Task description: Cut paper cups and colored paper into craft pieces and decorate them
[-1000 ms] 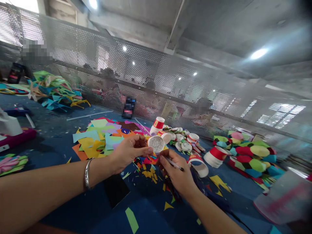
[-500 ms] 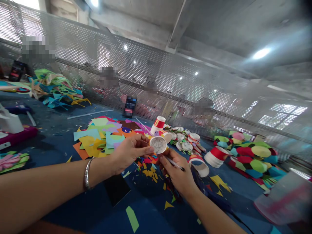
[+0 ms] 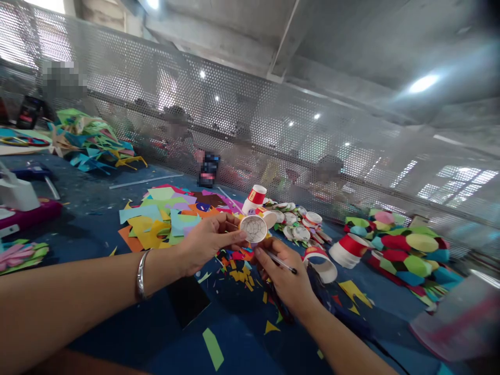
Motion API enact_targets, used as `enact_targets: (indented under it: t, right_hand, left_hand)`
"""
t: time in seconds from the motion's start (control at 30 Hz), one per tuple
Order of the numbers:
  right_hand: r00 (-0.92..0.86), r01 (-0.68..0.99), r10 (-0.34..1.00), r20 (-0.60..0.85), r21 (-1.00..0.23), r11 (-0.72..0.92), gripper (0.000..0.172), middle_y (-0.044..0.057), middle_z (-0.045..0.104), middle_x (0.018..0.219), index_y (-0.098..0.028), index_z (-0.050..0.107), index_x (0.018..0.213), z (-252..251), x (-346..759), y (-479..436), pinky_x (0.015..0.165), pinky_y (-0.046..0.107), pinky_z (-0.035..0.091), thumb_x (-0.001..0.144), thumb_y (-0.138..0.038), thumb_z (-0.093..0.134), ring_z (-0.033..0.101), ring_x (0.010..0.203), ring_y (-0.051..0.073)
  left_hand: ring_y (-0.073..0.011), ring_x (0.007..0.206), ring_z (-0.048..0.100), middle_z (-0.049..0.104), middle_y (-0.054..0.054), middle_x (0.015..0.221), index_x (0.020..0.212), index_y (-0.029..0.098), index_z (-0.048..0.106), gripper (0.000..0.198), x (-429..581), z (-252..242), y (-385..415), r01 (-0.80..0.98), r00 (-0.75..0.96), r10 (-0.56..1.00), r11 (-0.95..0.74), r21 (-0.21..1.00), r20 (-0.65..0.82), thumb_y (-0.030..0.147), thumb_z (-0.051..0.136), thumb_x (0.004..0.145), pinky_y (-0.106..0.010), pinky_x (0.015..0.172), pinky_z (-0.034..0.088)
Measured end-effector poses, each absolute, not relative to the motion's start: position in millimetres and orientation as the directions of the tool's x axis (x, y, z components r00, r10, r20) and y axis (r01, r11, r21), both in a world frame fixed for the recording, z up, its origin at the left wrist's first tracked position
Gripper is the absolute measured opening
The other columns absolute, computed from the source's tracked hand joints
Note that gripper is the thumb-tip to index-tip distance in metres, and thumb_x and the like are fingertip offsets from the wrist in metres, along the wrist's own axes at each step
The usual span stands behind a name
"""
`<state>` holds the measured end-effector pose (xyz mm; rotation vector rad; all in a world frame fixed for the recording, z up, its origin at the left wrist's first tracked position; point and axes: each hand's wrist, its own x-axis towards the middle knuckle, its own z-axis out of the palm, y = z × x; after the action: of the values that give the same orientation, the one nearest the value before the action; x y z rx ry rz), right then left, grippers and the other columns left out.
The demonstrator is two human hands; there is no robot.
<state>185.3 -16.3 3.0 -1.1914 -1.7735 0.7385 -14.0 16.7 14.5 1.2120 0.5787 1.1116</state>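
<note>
Between the thumb and fingers of my left hand is a round white paper cup bottom, tilted toward me. Dark pen lines form a pattern of cells across its face. My right hand is closed around a pen with a clear barrel and a dark end; its tip is hidden near the lower edge of the disc. Behind the disc stands a stack of red and white paper cups. Farther right lie many similar cut cup bottoms in a heap.
Coloured paper sheets pile up left of centre on the blue table. A cut cup ring, more cups and colourful paper turtle-shell shapes are at right. A phone leans against the perforated screen.
My hands hold nearly the same pose; the cup bottom has shifted very slightly up. The whole view has drifted a little.
</note>
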Motion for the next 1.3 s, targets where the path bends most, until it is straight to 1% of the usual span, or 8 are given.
enact_targets:
  t: [0.27,0.43,0.63,0.8,1.0,1.1,1.23,1.3]
  right_hand:
    - [-0.164,0.41,0.931,0.327,-0.836,0.366,0.023,0.001,0.065,0.075,-0.019,0.062,0.093,4.2,183.1,-17.4,0.052,0.024,0.045,0.093,-0.041,0.058,0.055,0.061,0.015]
    - [-0.153,0.408,0.927,0.342,-0.833,0.374,0.022,0.002,0.065,0.075,-0.019,0.062,0.094,6.0,183.0,-16.7,0.053,0.025,0.046,0.092,-0.04,0.06,0.056,0.062,0.016]
    - [-0.163,0.392,0.94,0.301,-0.854,0.342,0.023,0.002,0.064,0.074,-0.019,0.062,0.091,5.9,182.1,-18.8,0.052,0.025,0.046,0.092,-0.042,0.059,0.055,0.062,0.016]
    - [-0.158,0.401,0.925,0.345,-0.834,0.38,0.021,0.001,0.063,0.075,-0.019,0.062,0.094,4.0,182.5,-17.2,0.053,0.025,0.044,0.092,-0.041,0.06,0.053,0.062,0.015]
    - [-0.161,0.391,0.934,0.319,-0.848,0.357,0.023,0.0,0.061,0.07,-0.019,0.062,0.093,3.5,183.1,-18.2,0.051,0.025,0.045,0.093,-0.041,0.059,0.053,0.06,0.015]
    - [-0.156,0.402,0.929,0.336,-0.838,0.37,0.023,0.001,0.063,0.073,-0.019,0.064,0.094,5.2,182.5,-18.6,0.053,0.025,0.046,0.093,-0.041,0.059,0.055,0.062,0.016]
    - [-0.142,0.402,0.924,0.355,-0.832,0.382,0.023,0.003,0.067,0.078,-0.018,0.064,0.097,6.3,181.8,-18.7,0.055,0.026,0.046,0.092,-0.04,0.059,0.058,0.065,0.017]
    - [-0.143,0.402,0.922,0.36,-0.83,0.387,0.023,0.003,0.067,0.077,-0.019,0.064,0.096,6.1,181.7,-18.8,0.054,0.026,0.045,0.092,-0.041,0.06,0.058,0.065,0.017]
  left_hand:
    - [-0.0095,0.068,0.064,0.067,0.0,0.078,0.088,0.016,0.06,0.029,-14.4,14.1,14.9,-0.362,0.414,0.89,-0.029,0.932,0.189,0.027,0.082,0.073,-0.023,0.065,0.048]
    - [-0.0128,0.074,0.067,0.069,-0.002,0.082,0.092,0.015,0.061,0.027,-12.9,11.4,15.5,-0.353,0.437,0.881,-0.016,0.936,0.18,0.027,0.08,0.075,-0.025,0.069,0.049]
    - [-0.0152,0.08,0.067,0.069,-0.005,0.088,0.091,0.016,0.063,0.027,-14.2,12.6,16.2,-0.373,0.395,0.896,-0.046,0.927,0.203,0.028,0.08,0.074,-0.028,0.073,0.05]
    - [-0.0137,0.075,0.066,0.068,-0.003,0.085,0.091,0.016,0.063,0.026,-13.3,10.8,14.8,-0.357,0.438,0.872,-0.052,0.933,0.216,0.028,0.079,0.075,-0.029,0.072,0.05]
    - [-0.0145,0.076,0.067,0.069,-0.004,0.086,0.091,0.016,0.063,0.024,-13.1,10.5,15.9,-0.37,0.412,0.884,-0.058,0.927,0.22,0.027,0.079,0.076,-0.029,0.073,0.05]
    - [-0.0146,0.079,0.067,0.068,-0.003,0.087,0.09,0.016,0.062,0.025,-13.2,11.5,14.9,-0.383,0.401,0.888,-0.061,0.922,0.225,0.027,0.079,0.076,-0.027,0.074,0.051]
    - [-0.0123,0.072,0.066,0.068,-0.002,0.083,0.09,0.016,0.062,0.026,-12.4,14.4,11.7,-0.354,0.427,0.883,-0.038,0.934,0.198,0.028,0.08,0.075,-0.026,0.07,0.05]
    - [-0.0131,0.075,0.067,0.068,-0.002,0.085,0.09,0.016,0.062,0.027,-12.2,16.0,11.0,-0.356,0.424,0.883,-0.042,0.934,0.201,0.029,0.08,0.075,-0.027,0.073,0.051]
